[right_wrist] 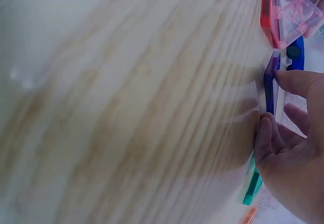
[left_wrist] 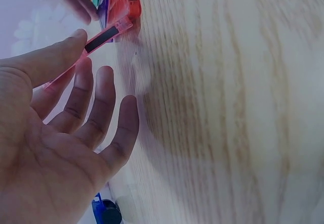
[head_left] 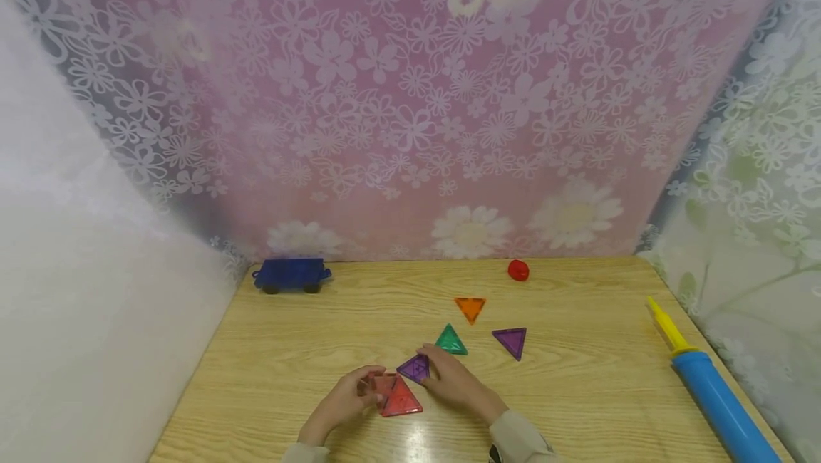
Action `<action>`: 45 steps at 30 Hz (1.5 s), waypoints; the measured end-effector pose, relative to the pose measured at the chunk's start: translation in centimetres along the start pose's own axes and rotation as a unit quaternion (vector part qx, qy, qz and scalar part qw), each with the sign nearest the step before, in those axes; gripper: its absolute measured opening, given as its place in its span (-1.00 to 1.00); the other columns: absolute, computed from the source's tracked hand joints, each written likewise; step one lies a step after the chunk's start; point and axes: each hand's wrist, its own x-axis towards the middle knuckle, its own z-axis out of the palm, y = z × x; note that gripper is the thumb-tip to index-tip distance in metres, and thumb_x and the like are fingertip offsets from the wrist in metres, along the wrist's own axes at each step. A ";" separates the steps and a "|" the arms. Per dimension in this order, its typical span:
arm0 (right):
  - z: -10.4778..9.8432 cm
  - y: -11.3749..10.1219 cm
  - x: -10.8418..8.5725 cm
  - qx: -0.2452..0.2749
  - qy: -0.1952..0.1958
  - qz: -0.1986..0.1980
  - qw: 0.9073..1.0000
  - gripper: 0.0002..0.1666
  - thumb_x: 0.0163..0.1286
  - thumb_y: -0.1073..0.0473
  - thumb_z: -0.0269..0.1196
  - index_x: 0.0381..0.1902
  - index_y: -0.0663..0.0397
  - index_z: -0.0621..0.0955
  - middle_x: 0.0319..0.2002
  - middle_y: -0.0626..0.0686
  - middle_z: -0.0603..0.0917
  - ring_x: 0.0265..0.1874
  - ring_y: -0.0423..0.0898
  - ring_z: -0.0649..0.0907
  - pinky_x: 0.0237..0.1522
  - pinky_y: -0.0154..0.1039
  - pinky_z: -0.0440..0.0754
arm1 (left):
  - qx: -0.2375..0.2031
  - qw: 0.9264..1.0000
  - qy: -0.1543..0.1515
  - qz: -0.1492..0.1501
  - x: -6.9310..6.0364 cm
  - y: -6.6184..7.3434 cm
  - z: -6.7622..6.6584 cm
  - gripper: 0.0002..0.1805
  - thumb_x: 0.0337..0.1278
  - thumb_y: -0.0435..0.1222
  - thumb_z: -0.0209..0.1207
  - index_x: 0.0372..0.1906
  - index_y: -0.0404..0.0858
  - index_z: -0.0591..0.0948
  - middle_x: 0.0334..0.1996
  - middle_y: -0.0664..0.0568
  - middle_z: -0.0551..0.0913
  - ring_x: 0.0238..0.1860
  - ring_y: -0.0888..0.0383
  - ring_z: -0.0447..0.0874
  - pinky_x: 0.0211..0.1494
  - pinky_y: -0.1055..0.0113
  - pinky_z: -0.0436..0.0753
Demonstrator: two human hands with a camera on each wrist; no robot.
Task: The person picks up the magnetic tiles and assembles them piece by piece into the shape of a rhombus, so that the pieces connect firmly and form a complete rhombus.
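In the head view my left hand [head_left: 346, 400] pinches a pink-red translucent triangular magnetic tile [head_left: 385, 382] between thumb and fingers. The left wrist view shows that tile [left_wrist: 104, 39] tilted up off the table, its other fingers spread loosely. A red triangular tile [head_left: 403, 400] lies beside it; whether the two touch I cannot tell. My right hand [head_left: 457, 382] holds a purple triangular tile [head_left: 412, 369] by its edges, thumb on one side and fingers on the other, as the right wrist view shows. Just beyond the right fingers lies a green triangular tile [head_left: 452, 340].
Farther back lie an orange triangular tile [head_left: 471, 308] and another purple one [head_left: 512, 342]. Near the back edge are a blue toy wagon [head_left: 291, 274] and a small red object [head_left: 518, 270]. A blue pump [head_left: 725, 406] with a yellow nozzle lies along the right edge.
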 end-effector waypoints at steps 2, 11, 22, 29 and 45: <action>-0.1 0.1 0.1 0.002 -0.002 0.004 1.000 -0.41 0.33 0.20 0.21 0.29 0.23 0.37 0.32 0.29 0.34 0.31 0.22 0.33 0.30 0.14 0.27 | -0.003 1.000 0.000 0.001 0.0 0.0 0.0 -0.51 0.13 -0.36 0.25 0.17 -0.41 0.46 -0.14 -0.06 0.52 -0.23 0.23 0.50 -0.17 0.44 0.55; 0.5 0.3 0.2 0.045 0.014 0.003 0.999 -0.48 0.28 0.20 0.28 0.18 0.17 0.45 0.18 0.14 0.45 0.20 0.14 0.44 0.22 0.10 0.39 | -0.003 1.000 0.000 -0.013 0.0 0.2 0.1 -0.50 0.14 -0.36 0.25 0.19 -0.39 0.46 -0.11 -0.07 0.53 -0.22 0.20 0.50 -0.17 0.43 0.54; 1.3 0.3 -0.5 0.126 0.082 0.007 0.989 -0.35 0.05 0.44 0.38 0.15 0.28 0.46 0.10 0.20 0.36 -0.28 -0.15 0.47 -0.28 -0.38 0.55 | -0.019 1.000 0.012 -0.014 -0.2 0.6 0.6 -0.50 0.12 -0.40 0.25 0.19 -0.41 0.45 -0.03 -0.15 0.54 -0.22 0.18 0.51 -0.20 0.44 0.54; 1.3 0.3 -1.0 0.194 0.082 0.035 0.977 -0.25 0.05 0.46 0.37 0.22 0.36 0.38 -0.29 0.14 0.47 -0.49 -0.28 0.46 -0.48 -0.43 0.52 | -0.022 0.999 0.028 0.001 0.0 0.7 1.1 -0.50 0.11 -0.42 0.25 0.17 -0.44 0.44 -0.05 -0.21 0.55 -0.26 0.24 0.51 -0.23 0.46 0.54; 1.4 -0.1 -1.7 0.247 0.121 0.018 0.961 -0.47 0.33 0.39 0.17 0.24 0.42 0.34 0.11 0.46 0.49 0.08 0.30 0.54 0.05 -0.05 0.58 | -0.009 0.992 0.108 0.057 1.5 0.7 3.7 -0.54 0.21 -0.44 0.15 0.16 -0.61 0.40 -0.04 -0.36 0.50 -0.01 -0.26 0.56 0.05 0.18 0.61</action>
